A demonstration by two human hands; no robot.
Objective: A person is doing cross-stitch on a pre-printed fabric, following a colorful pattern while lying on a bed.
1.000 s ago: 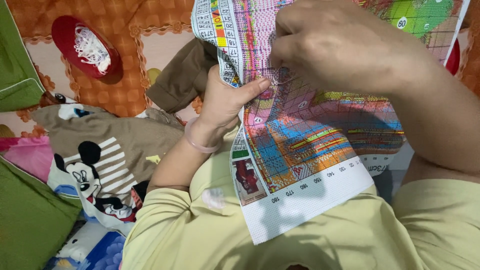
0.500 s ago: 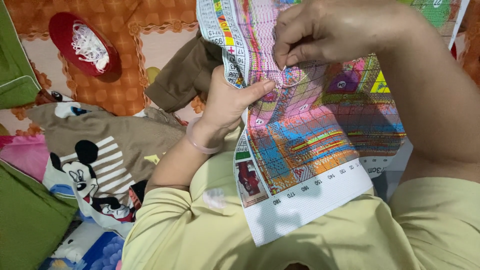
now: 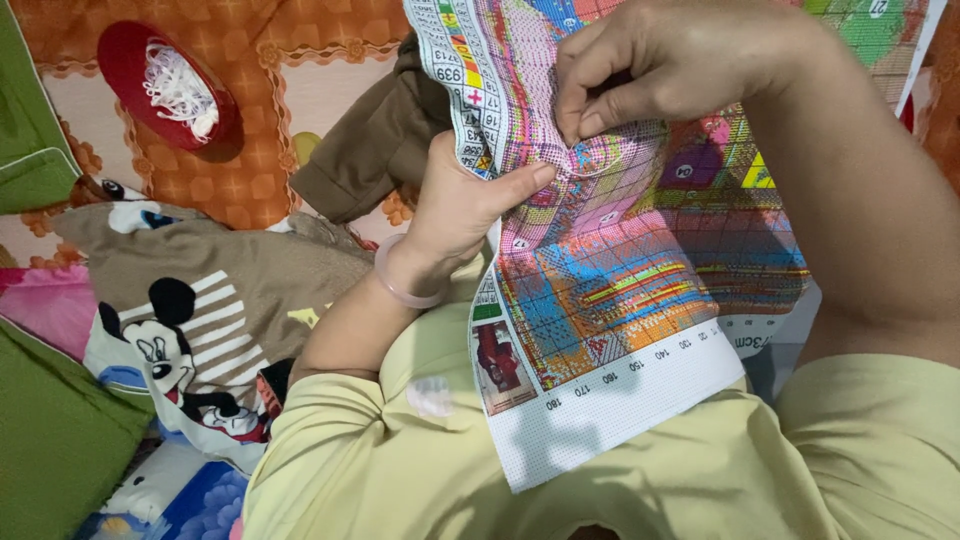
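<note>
A colourful printed cross-stitch canvas (image 3: 640, 270) with a white border hangs over my lap. My left hand (image 3: 455, 205) grips its left edge, thumb lying across the front and fingers behind the cloth. A pale bangle sits on that wrist. My right hand (image 3: 660, 65) is above, thumb and forefinger pinched together on the cloth just right of my left thumb. Whatever they pinch is too small to see. I wear a pale yellow top (image 3: 400, 450).
A brown garment (image 3: 375, 140) lies behind the canvas. A red dish (image 3: 130, 70) holding white thread sits on the orange patterned mat at top left. A brown cartoon-print pillow (image 3: 200, 290) and green cushions (image 3: 40, 430) crowd the left side.
My right hand has drawn back up and right, uncovering more of the canvas. Its fingertips now pinch the cloth close to my left thumb. The left hand kept its grip.
</note>
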